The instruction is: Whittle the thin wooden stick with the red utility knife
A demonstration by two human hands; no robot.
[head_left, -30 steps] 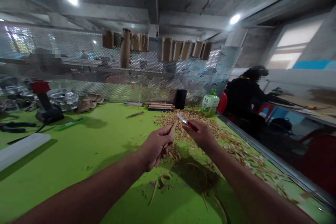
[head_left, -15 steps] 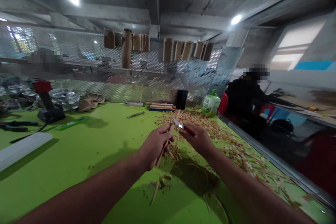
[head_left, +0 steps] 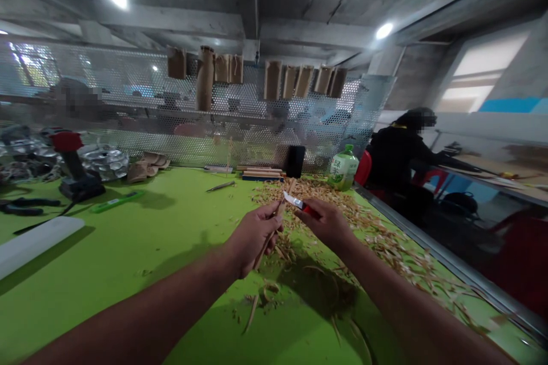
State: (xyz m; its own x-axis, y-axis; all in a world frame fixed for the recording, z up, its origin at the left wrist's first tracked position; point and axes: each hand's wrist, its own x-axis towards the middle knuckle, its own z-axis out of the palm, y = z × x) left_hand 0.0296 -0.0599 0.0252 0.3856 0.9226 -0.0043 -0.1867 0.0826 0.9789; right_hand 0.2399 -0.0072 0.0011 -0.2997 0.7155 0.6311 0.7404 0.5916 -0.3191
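My left hand (head_left: 259, 235) is closed around a thin strip of light wood or bamboo (head_left: 291, 187), which slants up and away with its far end past my fingers. My right hand (head_left: 329, 222) grips the red handle of a knife (head_left: 295, 201). The short, pale blade points left and meets or nearly meets the strip just beyond my left fingertips; exact contact is hard to make out. Curled shavings (head_left: 363, 211) lie on the green table (head_left: 188, 228) below and to the right of both hands.
At left are a cordless drill (head_left: 72, 162), pliers (head_left: 29, 205), a green cutter (head_left: 117, 201) and a long white bar (head_left: 43, 242). A green tea bottle (head_left: 343, 168) and a black phone-like slab (head_left: 295, 161) stand at the back. Someone in black (head_left: 400, 154) sits at right.
My right hand and the knife have shifted slightly to the right, and more of the blade shows. My left hand keeps its hold on the strip almost in place.
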